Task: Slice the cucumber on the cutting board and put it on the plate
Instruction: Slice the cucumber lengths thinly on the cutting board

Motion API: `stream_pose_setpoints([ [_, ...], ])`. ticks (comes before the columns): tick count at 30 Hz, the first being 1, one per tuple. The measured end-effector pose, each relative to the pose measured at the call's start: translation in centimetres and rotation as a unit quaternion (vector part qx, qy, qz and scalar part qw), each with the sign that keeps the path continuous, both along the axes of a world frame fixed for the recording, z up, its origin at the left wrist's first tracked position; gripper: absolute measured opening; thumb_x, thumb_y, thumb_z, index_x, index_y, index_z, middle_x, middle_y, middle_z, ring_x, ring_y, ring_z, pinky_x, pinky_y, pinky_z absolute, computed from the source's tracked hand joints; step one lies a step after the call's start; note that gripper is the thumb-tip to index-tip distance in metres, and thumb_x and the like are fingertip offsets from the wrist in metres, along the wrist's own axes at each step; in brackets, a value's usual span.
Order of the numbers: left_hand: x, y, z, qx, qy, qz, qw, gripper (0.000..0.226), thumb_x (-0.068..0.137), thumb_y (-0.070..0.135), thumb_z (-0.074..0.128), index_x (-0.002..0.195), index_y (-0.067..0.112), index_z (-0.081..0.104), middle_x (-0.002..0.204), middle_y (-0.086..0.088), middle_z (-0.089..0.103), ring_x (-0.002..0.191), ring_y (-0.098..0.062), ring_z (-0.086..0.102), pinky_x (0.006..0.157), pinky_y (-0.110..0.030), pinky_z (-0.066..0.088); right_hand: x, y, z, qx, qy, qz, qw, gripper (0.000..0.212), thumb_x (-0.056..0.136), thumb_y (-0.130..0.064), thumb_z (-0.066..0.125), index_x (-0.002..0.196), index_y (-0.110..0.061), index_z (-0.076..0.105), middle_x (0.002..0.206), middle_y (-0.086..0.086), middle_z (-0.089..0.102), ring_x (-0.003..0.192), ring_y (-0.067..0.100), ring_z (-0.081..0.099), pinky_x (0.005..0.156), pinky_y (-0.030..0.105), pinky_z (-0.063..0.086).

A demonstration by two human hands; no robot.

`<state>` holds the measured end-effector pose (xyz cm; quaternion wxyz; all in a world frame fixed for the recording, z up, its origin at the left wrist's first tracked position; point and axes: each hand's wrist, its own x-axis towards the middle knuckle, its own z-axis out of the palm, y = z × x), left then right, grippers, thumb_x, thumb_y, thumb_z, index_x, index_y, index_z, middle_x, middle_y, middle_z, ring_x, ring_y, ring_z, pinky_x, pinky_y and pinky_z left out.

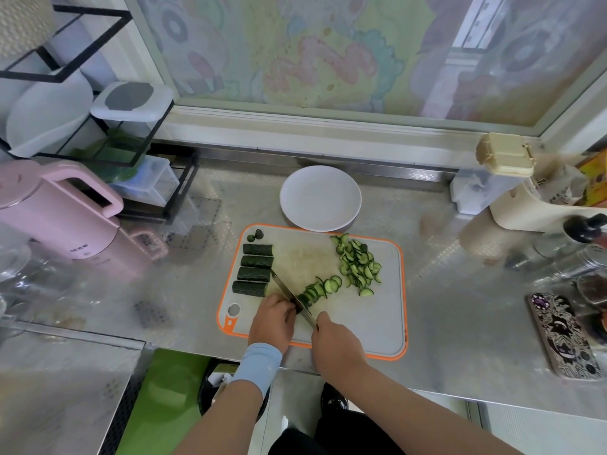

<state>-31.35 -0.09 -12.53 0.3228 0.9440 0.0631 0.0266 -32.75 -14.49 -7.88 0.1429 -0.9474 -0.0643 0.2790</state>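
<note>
A grey cutting board (377, 323) with an orange rim lies on the steel counter. Several uncut cucumber pieces (254, 269) are stacked at its left, and a heap of half-moon slices (358, 266) lies at its right. My left hand (272, 321) holds down a cucumber piece (308, 297) near the board's middle, with fresh slices (330, 285) fanned beside it. My right hand (335, 339) grips the handle of a knife (290, 295) whose blade rests across that piece. A white plate (320, 198) sits bare just behind the board.
A pink kettle (62, 218) and a black wire rack (138, 152) stand at the left. Two cucumber ends (256, 235) lie at the board's far left corner. A patterned phone (565, 336), jars and a cream container (505, 156) crowd the right side.
</note>
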Motion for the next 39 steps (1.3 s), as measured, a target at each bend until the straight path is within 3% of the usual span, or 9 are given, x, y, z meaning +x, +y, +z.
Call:
stream_pose_setpoints([
  [6,0.5,0.2,-0.1,0.020,0.028,0.003,0.999,0.008,0.079,0.007,0.068,0.080,0.010,0.075,0.084,-0.008,0.065,0.084,-0.027,0.058,0.067,-0.030,0.047,-1.0,-0.6,0.7,0.022,-0.012,-0.032,0.999,0.011,0.101,-0.016,0.038,0.094,-0.019,0.031,0.066,-0.006,0.042,0.053,0.010,0.037,0.044,0.025,0.025],
  [15,0.7,0.3,-0.1,0.023,0.036,-0.003,0.999,0.008,0.079,0.008,0.068,0.079,0.011,0.075,0.084,-0.007,0.065,0.084,-0.026,0.057,0.070,-0.032,0.049,-2.1,-1.5,1.9,0.035,-0.003,-0.040,0.999,0.011,0.099,-0.011,0.035,0.091,-0.017,0.032,0.067,-0.004,0.043,0.053,0.012,0.035,0.044,0.027,0.023],
  [21,0.7,0.5,-0.2,0.026,0.037,-0.002,0.999,0.009,0.080,0.010,0.066,0.079,0.012,0.075,0.083,-0.005,0.065,0.083,-0.024,0.056,0.068,-0.022,0.038,-2.0,-1.2,1.5,0.025,0.004,-0.035,0.999,0.013,0.096,-0.005,0.038,0.093,-0.017,0.031,0.066,-0.004,0.040,0.053,0.011,0.035,0.044,0.027,0.022],
  [29,0.5,0.6,-0.3,-0.003,0.036,0.000,0.999,0.008,0.083,0.013,0.066,0.082,0.012,0.074,0.087,-0.004,0.064,0.086,-0.021,0.055,0.071,-0.029,0.046,-0.4,0.0,0.4,0.035,0.008,-0.045,0.998,0.013,0.099,-0.012,0.040,0.094,-0.017,0.030,0.065,-0.005,0.038,0.054,0.009,0.035,0.044,0.025,0.023],
  [39,0.7,0.6,-0.3,-0.001,0.038,0.000,0.999,0.007,0.080,0.010,0.068,0.080,0.013,0.075,0.086,-0.004,0.067,0.085,-0.022,0.058,0.073,-0.028,0.047,-1.7,-1.0,1.5,0.041,-0.001,-0.045,0.998,0.011,0.102,-0.015,0.035,0.091,-0.017,0.033,0.067,-0.004,0.044,0.053,0.011,0.036,0.044,0.026,0.024],
])
